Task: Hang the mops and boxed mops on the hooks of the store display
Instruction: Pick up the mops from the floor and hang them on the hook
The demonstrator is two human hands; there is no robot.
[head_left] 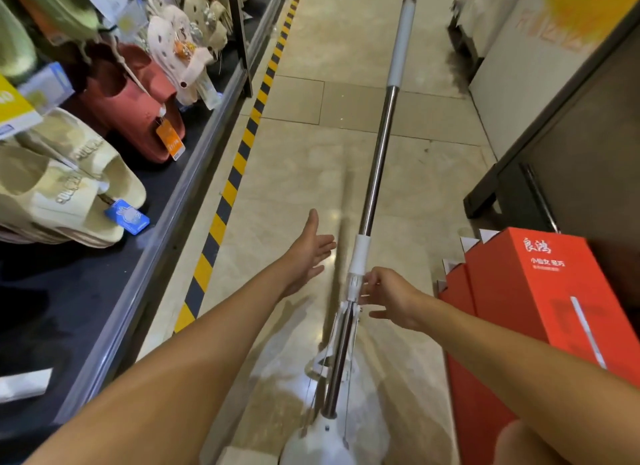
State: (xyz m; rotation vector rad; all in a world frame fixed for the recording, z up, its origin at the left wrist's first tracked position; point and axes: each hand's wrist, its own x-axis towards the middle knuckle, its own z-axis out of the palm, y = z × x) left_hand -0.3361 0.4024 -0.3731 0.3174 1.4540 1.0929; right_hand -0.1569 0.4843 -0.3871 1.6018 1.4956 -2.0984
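Note:
A long mop with a steel pole, white grip and white head stretches down the aisle floor, its head near my feet. My right hand reaches to the white plastic collar of the pole, and its fingertips touch the collar. My left hand is stretched out flat with straight fingers, just left of the pole and apart from it. Several red boxed mops stand at the right, with a mop pictured on the front.
A low black shelf on the left carries beige and red slippers with price tags. A yellow-black striped line runs along the tiled floor. A dark display unit stands at the right.

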